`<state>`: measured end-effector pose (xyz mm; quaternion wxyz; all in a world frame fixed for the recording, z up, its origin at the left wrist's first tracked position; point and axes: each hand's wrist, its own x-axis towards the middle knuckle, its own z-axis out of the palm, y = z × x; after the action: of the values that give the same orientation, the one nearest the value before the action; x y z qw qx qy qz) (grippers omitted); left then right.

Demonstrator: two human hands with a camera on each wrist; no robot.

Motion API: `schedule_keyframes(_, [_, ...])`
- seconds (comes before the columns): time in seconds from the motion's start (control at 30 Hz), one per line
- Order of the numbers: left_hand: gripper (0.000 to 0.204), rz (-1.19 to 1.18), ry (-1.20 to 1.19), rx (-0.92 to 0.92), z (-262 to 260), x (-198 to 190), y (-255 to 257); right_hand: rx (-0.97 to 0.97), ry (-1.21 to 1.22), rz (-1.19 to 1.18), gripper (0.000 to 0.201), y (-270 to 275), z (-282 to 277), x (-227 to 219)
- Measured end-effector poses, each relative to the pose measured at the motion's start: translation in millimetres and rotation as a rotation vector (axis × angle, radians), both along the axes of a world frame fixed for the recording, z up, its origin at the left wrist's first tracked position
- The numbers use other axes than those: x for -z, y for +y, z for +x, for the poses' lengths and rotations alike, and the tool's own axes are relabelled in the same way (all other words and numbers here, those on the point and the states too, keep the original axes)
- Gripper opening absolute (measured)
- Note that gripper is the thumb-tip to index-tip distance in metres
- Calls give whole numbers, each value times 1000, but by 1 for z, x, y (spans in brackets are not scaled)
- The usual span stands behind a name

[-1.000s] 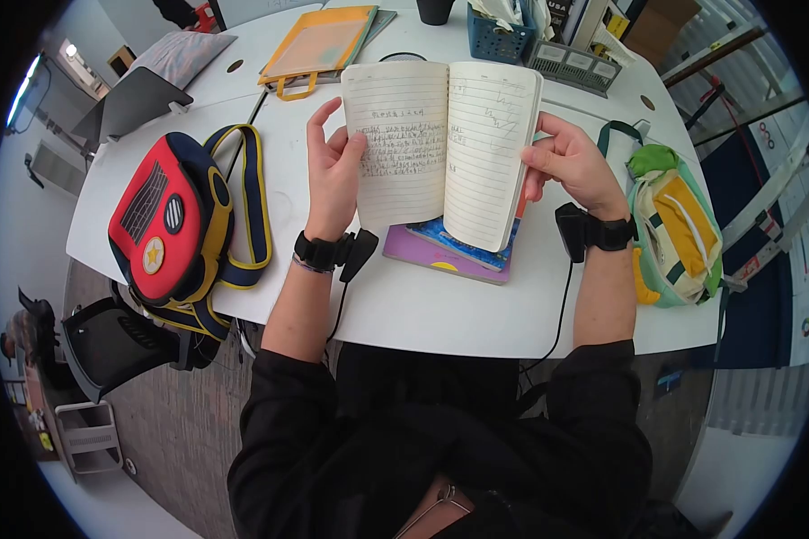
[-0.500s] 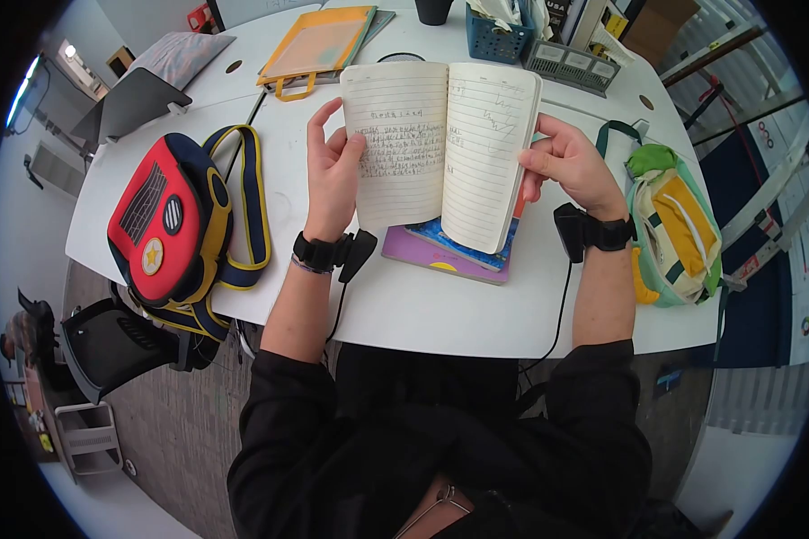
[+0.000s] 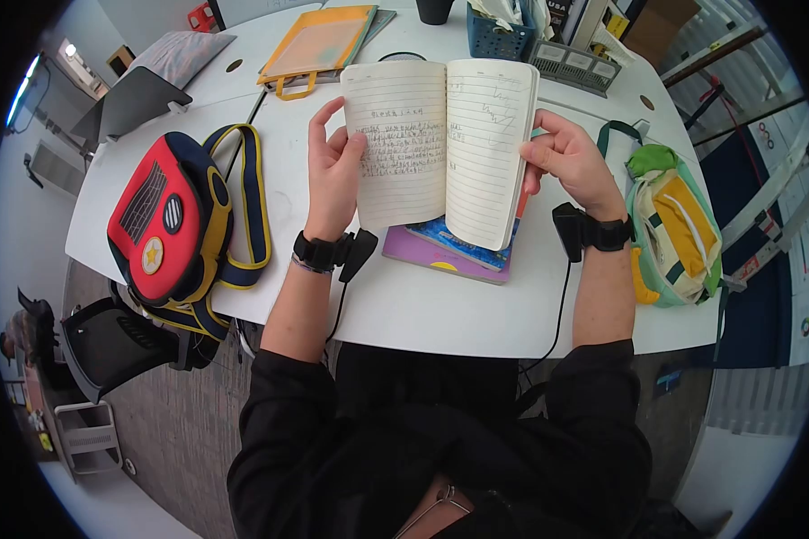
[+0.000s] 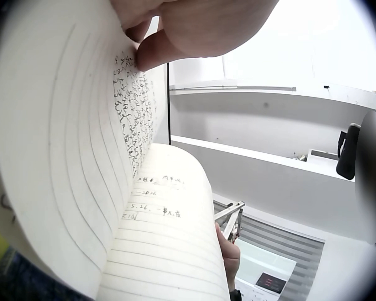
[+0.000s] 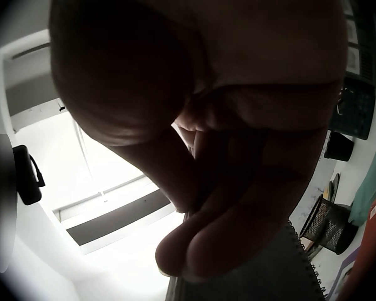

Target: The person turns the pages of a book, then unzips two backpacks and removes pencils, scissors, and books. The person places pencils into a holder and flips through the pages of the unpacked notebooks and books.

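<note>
The lined notebook [image 3: 440,148] stood open above the white table [image 3: 440,305], over a purple book [image 3: 440,256]; its handwriting was too small to read; the left hand [image 3: 333,171] gripped the left page, thumb pressed on it; the right hand [image 3: 571,162] apparently pinched the right edge; a red backpack [image 3: 166,220] lay left.

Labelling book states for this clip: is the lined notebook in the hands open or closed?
Open. The white lined paper notebook shows two facing handwritten pages, held up above the table; the left hand grips one side and the right hand the other.
</note>
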<state>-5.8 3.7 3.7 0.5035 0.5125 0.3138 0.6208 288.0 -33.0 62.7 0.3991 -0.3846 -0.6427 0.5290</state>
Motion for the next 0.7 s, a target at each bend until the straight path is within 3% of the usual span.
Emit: schedule_keyframes(0.7, [49,-12,4,8,-1,2,2,42,-51,20,16,-3,-3,-5])
